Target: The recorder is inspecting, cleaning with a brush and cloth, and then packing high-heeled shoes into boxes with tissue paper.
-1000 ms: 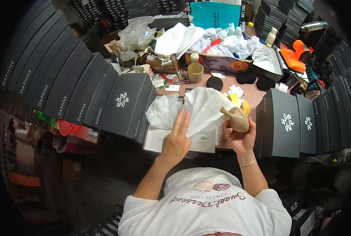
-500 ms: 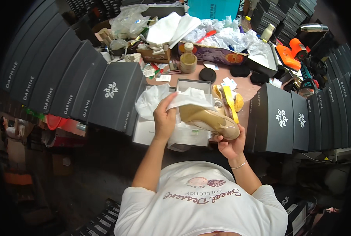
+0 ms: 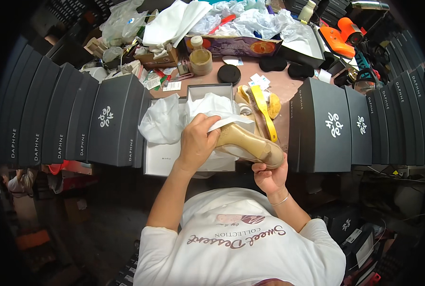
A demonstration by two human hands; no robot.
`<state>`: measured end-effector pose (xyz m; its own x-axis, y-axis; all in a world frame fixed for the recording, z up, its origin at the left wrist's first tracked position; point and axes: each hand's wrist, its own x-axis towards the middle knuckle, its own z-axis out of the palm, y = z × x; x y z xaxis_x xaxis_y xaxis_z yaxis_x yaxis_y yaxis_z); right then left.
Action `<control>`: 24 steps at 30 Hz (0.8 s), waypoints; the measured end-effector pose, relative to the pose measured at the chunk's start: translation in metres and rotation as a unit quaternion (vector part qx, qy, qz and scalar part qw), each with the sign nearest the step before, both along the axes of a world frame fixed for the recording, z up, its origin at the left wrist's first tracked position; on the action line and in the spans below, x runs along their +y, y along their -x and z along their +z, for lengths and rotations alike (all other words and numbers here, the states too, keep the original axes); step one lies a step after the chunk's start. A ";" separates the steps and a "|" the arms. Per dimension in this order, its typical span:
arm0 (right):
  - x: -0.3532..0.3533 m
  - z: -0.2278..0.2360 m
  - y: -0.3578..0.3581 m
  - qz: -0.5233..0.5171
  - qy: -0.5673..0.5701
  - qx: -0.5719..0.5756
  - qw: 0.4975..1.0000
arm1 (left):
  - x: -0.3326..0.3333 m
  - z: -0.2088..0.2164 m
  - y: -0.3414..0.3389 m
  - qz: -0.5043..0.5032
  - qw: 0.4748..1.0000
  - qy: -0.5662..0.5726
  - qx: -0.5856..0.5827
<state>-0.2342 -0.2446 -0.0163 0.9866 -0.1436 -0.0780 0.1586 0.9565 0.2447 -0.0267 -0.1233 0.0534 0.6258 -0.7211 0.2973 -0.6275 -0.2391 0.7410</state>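
A beige-gold shoe (image 3: 247,142) is held tilted between my hands, its smooth sole toward me. My right hand (image 3: 271,174) is closed around the heel end. At the toe end, my left hand (image 3: 198,145) grips a sheet of white tissue paper (image 3: 232,117), which lies over the toe; the fingertips there are partly hidden. Below the shoe is an open shoebox (image 3: 162,161) with a white inside and more crumpled tissue (image 3: 162,119). Just beyond the heel, a yellow-handled brush (image 3: 268,117) leans over another beige shoe (image 3: 245,110), mostly covered.
Dark grey shoeboxes stand in rows at left (image 3: 113,124) and right (image 3: 324,128). Farther back are a bottle of cloudy liquid (image 3: 201,62), a round black tin (image 3: 229,74), a carton (image 3: 241,46) heaped with paper, and an orange tool (image 3: 337,43). A yellow sponge-like piece (image 3: 274,106) lies beside the brush.
My left hand has come lower over the toe end, drawing the tissue down against the shoe. The shoe has turned to show more of its sole. The whole view has shifted.
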 end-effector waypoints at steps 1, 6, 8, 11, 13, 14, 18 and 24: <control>-0.002 -0.002 -0.001 0.003 0.013 -0.002 1.000 | 0.000 0.003 0.000 0.000 1.000 -0.002 -0.003; -0.015 0.007 0.001 0.032 0.191 0.022 0.981 | 0.011 0.015 0.001 -0.005 0.999 0.028 -0.015; -0.014 0.028 -0.007 0.022 0.233 0.050 0.971 | 0.018 0.030 0.011 -0.015 0.997 0.069 -0.043; 0.010 0.046 -0.032 -0.076 0.305 0.086 0.945 | 0.017 0.046 0.038 -0.050 0.976 0.158 -0.142; 0.037 0.059 -0.059 -0.165 0.391 0.173 0.889 | 0.001 0.044 0.050 -0.100 0.954 0.205 -0.196; 0.042 0.050 -0.058 -0.170 0.468 0.204 0.843 | -0.007 0.039 0.057 -0.130 0.944 0.218 -0.209; -0.012 0.041 -0.056 -0.101 0.312 -0.077 0.942 | -0.001 0.017 0.076 -0.157 0.937 0.235 -0.204; 0.025 0.045 -0.080 -0.143 0.507 0.144 0.838 | -0.002 0.006 0.101 -0.152 0.945 0.253 -0.142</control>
